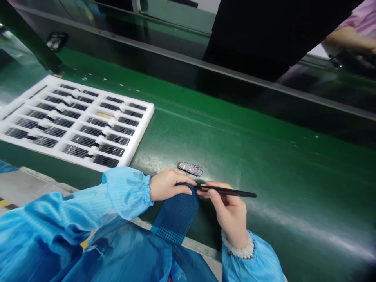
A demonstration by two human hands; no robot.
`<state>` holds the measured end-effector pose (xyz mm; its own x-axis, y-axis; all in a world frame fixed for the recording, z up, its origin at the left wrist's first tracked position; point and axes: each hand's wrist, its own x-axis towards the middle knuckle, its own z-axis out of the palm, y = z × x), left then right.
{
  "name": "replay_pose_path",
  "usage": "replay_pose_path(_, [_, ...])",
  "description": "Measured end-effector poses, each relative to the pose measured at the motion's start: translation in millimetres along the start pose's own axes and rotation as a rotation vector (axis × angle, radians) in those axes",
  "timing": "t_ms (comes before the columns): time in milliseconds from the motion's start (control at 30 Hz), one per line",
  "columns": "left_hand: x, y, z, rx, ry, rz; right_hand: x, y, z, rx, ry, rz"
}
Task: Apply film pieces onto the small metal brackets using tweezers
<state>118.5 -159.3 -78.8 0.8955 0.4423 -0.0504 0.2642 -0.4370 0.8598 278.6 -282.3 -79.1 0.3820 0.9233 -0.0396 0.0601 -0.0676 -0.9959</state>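
A slim black tool (235, 192) is pinched between the thumb and fingers of the right hand (229, 207). It is held nearly level just above the desk (293, 176), with one end pointed away to the right and the other brought up to the fingertips of the left hand (172, 185). The left hand is laid palm down, its thumb and forefinger drawn close together at the upper end of a blue strip (178, 215); whether anything small is gripped between them cannot be told. The strip is covered in dark dots and is stretched from the fingertips to the near edge of the desk. A small board (190, 168) is placed on the desk just beyond the left hand, apart from the tool.

To the left, a white tray (149, 116) is set on the desk, its slots filled with rows of black parts (108, 161); in one slot a tan surface is shown. Both arms are covered by blue sleeves (127, 192), and a pale beaded bracelet (248, 247) is worn on the right wrist. Across the rail (235, 72), at the upper right, a pink sleeve (360, 19) and the forearm of another person are seen.
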Motion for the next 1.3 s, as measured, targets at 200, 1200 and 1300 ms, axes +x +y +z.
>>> replay_pose_path(200, [0.5,1.5,-1.3,0.005,0.007,-0.013,-1.0,-1.1,0.8,0.004,-0.019,0.014])
replay_pose_path(1200, [-0.7,2.3,-0.4,-0.035,0.087,-0.112,-3.3,-5.1,3.9,-0.056,-0.045,-0.026])
replay_pose_path(1300, [-0.8,2.7,-0.8,-0.029,0.095,-0.09,-2.9,-5.1,3.9,-0.074,-0.043,-0.046])
